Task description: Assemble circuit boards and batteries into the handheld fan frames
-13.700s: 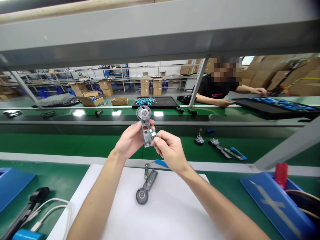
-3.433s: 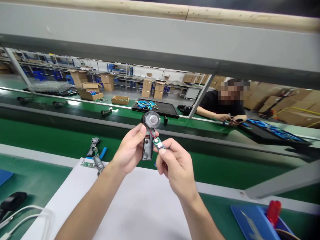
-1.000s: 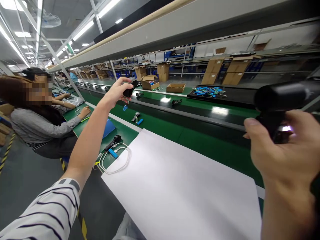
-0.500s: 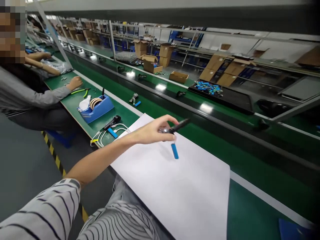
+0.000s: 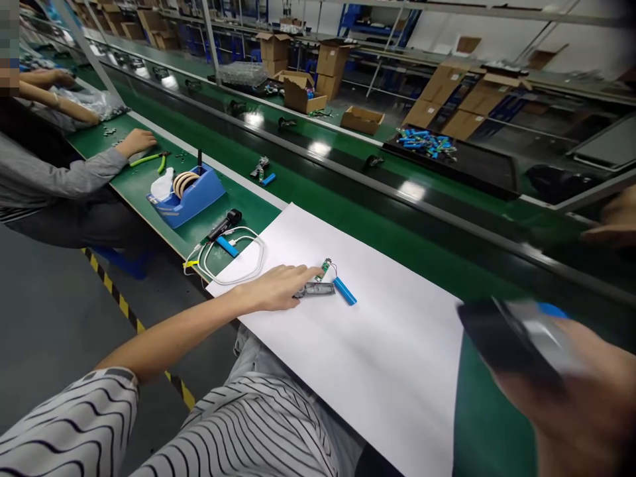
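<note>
On the white sheet [image 5: 387, 331], my left hand [image 5: 278, 288] is closed around the near end of a grey casing [image 5: 320, 289], its fingertips by a small green circuit board [image 5: 324, 268]. Thin wires run from the board to a blue cylindrical cell [image 5: 344, 291] lying just right of the casing. My right hand [image 5: 591, 384], blurred by motion, is at the right edge above the green bench. It grips a black and silver object [image 5: 521, 338] too smeared to identify, with a bit of blue behind it.
Left of the sheet are a white cable [image 5: 261, 255], a black handheld device [image 5: 226, 224], another blue cell [image 5: 227, 246] and a blue tape dispenser [image 5: 191, 199]. A co-worker's hand [image 5: 136, 142] rests near green pliers [image 5: 149, 159]. Another person's blurred hand [image 5: 616, 218] shows at upper right.
My left hand has come down and left onto the sheet with the dark device, whose casing, board and cell now lie there. My right hand has entered from the right, holding something.
</note>
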Available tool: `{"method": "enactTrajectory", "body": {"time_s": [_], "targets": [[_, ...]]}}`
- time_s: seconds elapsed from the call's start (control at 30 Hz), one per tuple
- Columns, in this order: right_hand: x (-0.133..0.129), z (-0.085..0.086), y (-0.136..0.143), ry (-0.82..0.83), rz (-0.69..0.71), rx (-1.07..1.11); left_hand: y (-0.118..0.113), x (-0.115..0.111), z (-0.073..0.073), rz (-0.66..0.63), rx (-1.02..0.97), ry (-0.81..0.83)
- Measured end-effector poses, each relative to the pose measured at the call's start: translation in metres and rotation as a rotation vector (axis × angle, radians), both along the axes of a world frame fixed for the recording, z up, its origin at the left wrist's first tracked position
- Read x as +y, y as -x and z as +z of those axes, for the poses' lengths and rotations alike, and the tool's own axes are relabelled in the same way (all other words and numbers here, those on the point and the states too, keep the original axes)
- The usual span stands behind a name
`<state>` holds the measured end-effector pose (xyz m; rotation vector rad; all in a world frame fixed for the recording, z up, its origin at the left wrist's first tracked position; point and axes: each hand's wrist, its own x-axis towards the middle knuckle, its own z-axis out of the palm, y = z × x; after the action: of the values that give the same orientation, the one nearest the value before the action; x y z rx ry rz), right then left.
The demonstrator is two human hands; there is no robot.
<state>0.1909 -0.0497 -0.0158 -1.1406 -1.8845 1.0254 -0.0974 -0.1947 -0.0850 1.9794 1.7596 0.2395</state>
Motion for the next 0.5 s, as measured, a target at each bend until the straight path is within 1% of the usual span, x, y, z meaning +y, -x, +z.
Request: {"method": "enactTrajectory", "body": {"time_s": [0.03, 0.07, 0.1, 0.13, 0.17, 0.2, 0.27, 0.3, 0.33, 0.4, 0.47, 0.5], "targets": [[0.002, -0.005, -0.004, -0.09, -0.114, -0.025, 0.004, -0.001, -0.003, 0.023, 0.026, 0.005], [0.004, -0.01, -0.006, -0.228, -0.244, -0.067, 0.006, -0.002, -0.005, 0.046, 0.043, -0.002], [0.005, -0.014, -0.005, -0.397, -0.362, -0.116, 0.007, -0.002, -0.006, 0.07, 0.046, -0.025], [0.005, -0.018, -0.001, -0.564, -0.436, -0.171, 0.006, 0.0, -0.005, 0.099, 0.029, -0.068], [0.004, -0.021, 0.006, -0.711, -0.464, -0.216, 0.002, 0.003, -0.003, 0.133, -0.021, -0.13], [0.002, -0.023, 0.014, -0.811, -0.439, -0.245, -0.006, 0.007, 0.001, 0.17, -0.114, -0.205], [-0.004, -0.024, 0.035, -0.869, -0.316, -0.23, -0.031, 0.021, 0.013, 0.249, -0.428, -0.354], [-0.008, -0.024, 0.045, -0.867, -0.268, -0.204, -0.048, 0.031, 0.021, 0.28, -0.648, -0.409], [-0.012, -0.023, 0.054, -0.852, -0.232, -0.177, -0.066, 0.041, 0.029, 0.298, -0.892, -0.424], [-0.02, -0.023, 0.065, -0.802, -0.195, -0.138, -0.1, 0.063, 0.041, 0.309, -1.312, -0.427], [-0.027, -0.024, 0.066, -0.736, -0.191, -0.125, -0.126, 0.079, 0.045, 0.301, -1.596, -0.374], [-0.03, -0.026, 0.064, -0.703, -0.192, -0.126, -0.134, 0.083, 0.045, 0.302, -1.695, -0.336]]}}
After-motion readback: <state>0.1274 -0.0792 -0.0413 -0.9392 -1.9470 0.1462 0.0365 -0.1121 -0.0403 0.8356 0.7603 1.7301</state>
